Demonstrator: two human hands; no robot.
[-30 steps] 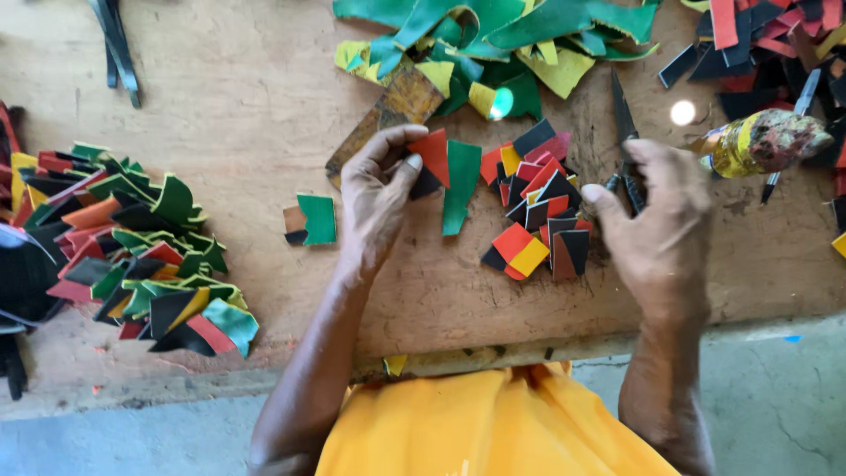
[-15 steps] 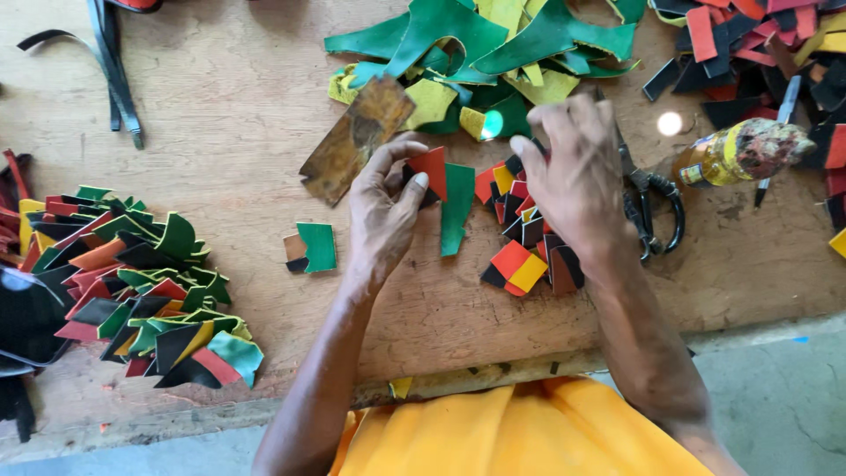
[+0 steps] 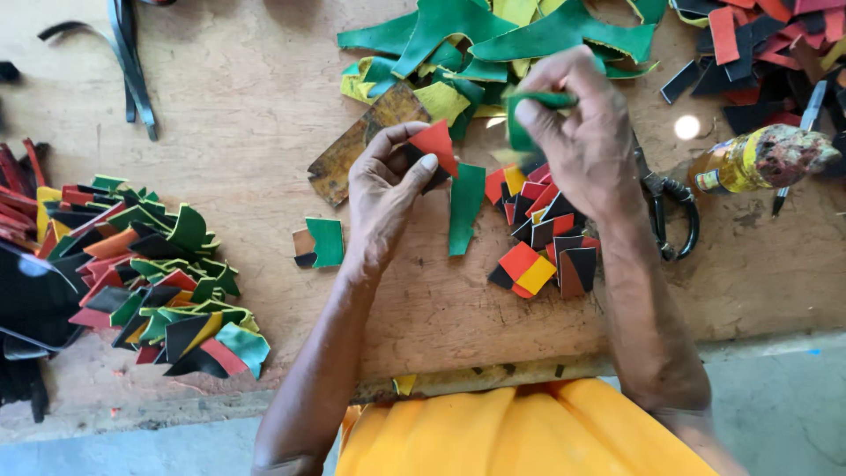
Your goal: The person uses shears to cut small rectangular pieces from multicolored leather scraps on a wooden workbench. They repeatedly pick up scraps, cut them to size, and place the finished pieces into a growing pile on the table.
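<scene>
My left hand (image 3: 383, 198) pinches a red-and-black leather piece (image 3: 434, 145) between thumb and fingers, just above the wooden board. My right hand (image 3: 582, 132) holds a small green leather piece (image 3: 527, 113) in its fingertips, close to the right of the red piece. A long green strip (image 3: 465, 208) lies on the board between my hands. Below my right hand sits a cluster of red, black and yellow cut pieces (image 3: 539, 242).
A heap of green and yellow scraps (image 3: 493, 44) lies at the top. Black scissors (image 3: 670, 207) and a yellow glue bottle (image 3: 749, 159) are at the right. A stack of assembled multicoloured pieces (image 3: 150, 273) is at the left, a brown template (image 3: 361, 145) near my left hand.
My right hand left the scissors area, moved up and left, and picked up a green piece. My left hand lifted the red piece and turned it upward.
</scene>
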